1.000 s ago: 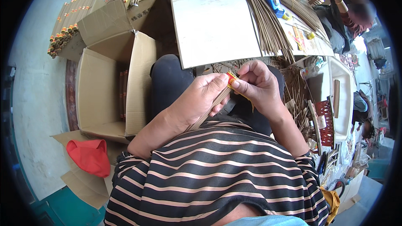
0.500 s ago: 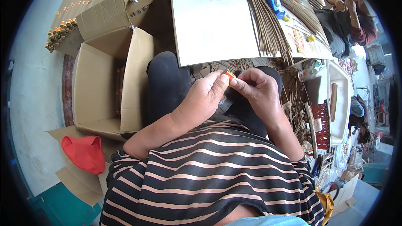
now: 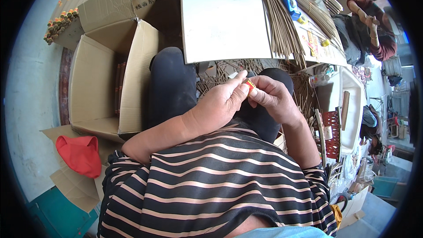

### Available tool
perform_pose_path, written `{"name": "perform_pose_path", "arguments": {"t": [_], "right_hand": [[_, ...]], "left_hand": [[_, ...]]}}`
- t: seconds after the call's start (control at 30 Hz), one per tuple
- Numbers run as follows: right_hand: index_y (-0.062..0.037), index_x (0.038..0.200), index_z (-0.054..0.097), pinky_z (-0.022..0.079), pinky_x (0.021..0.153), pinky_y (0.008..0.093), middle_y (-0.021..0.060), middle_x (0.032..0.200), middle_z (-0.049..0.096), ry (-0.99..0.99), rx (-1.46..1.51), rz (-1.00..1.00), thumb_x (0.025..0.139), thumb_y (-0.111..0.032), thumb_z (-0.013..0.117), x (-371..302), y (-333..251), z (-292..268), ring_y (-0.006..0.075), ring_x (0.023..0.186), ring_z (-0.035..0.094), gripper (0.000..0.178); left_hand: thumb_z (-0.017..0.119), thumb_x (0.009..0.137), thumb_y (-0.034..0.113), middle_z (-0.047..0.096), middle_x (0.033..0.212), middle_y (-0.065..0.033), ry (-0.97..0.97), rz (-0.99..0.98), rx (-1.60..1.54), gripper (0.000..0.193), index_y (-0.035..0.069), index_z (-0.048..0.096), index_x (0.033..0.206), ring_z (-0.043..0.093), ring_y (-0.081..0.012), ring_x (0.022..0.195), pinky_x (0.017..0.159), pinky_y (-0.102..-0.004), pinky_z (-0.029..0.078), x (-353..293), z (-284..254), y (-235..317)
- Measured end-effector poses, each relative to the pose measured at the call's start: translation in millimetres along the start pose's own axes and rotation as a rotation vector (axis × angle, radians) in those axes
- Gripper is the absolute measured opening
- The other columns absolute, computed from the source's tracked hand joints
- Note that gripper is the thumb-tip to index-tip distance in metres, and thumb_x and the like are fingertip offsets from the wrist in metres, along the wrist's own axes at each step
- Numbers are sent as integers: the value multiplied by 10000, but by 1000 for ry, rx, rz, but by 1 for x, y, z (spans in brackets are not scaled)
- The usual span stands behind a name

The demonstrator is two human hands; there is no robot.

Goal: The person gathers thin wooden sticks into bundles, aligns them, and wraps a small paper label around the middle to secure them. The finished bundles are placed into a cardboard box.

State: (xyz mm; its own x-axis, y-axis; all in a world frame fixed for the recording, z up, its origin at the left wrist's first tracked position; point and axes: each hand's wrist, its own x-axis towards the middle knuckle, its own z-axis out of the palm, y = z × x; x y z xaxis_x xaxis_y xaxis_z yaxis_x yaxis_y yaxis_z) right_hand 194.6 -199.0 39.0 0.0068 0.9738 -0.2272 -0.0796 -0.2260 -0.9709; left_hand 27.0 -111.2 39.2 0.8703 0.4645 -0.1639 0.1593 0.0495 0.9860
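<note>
Over my lap, my left hand (image 3: 224, 100) and my right hand (image 3: 275, 99) meet at an incense bundle (image 3: 251, 84) with a red-and-yellow paper band. Only its banded end shows between the fingertips; the rest is hidden. My right thumb and fingers pinch it from the right. On the other side my left thumb lies against it, with the left index finger stretched out past it. Beyond my hands is the white tabletop (image 3: 224, 22), where a fan of loose brown incense sticks (image 3: 282, 26) lies at the right.
An open cardboard box (image 3: 94, 83) with a few bundles inside stands at my left, a red cloth (image 3: 79, 156) near it. Finished bundles (image 3: 72, 6) are stacked far left. A blue tape dispenser (image 3: 291, 7) sits on the table. At the far right a person (image 3: 374, 26) works.
Both hands have shifted slightly right and down with the bundle, whose banded end is now tilted differently. My left index finger has straightened. The whole view has moved a little.
</note>
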Motion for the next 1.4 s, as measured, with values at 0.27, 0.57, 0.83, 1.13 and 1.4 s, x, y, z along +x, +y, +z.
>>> {"name": "perform_pose_path", "arguments": {"t": [0.27,0.57,0.83,1.13,1.4], "right_hand": [[0,983,582,416,642,197,8,842,597,-96,155,-38,871,-218,616,3,3,-5,58,744,513,247],[21,1018,622,444,687,225,40,874,615,-136,-108,-12,868,-224,619,4,-18,-9,88,783,546,287],[32,1048,607,460,766,241,66,913,626,-237,-83,61,835,-143,655,14,-23,-23,115,835,573,280],[-12,1025,617,441,726,252,62,914,569,154,-391,-200,733,-258,751,12,-15,-4,149,839,545,404],[-7,665,576,438,633,286,80,768,528,381,-553,-255,720,-285,752,2,-9,13,170,749,513,334]], "left_hand": [[367,982,267,431,676,-28,-134,-37,-206,706,62,-158,1407,399,-51,536,479,-179,389,1,-3,1],[406,963,336,446,680,-42,-214,-136,-297,785,30,-177,1391,415,-58,529,462,-181,388,2,-4,-4],[425,957,338,467,705,-54,-188,-232,-464,731,5,-41,1410,417,-60,515,452,-179,383,3,-5,-3],[450,949,340,464,687,-39,-183,-157,-531,612,3,158,1369,408,-44,503,425,-149,358,3,-16,4],[477,931,365,462,658,-48,-98,-180,-518,818,-42,-59,1396,406,-40,491,394,-152,357,4,-14,0]]}}
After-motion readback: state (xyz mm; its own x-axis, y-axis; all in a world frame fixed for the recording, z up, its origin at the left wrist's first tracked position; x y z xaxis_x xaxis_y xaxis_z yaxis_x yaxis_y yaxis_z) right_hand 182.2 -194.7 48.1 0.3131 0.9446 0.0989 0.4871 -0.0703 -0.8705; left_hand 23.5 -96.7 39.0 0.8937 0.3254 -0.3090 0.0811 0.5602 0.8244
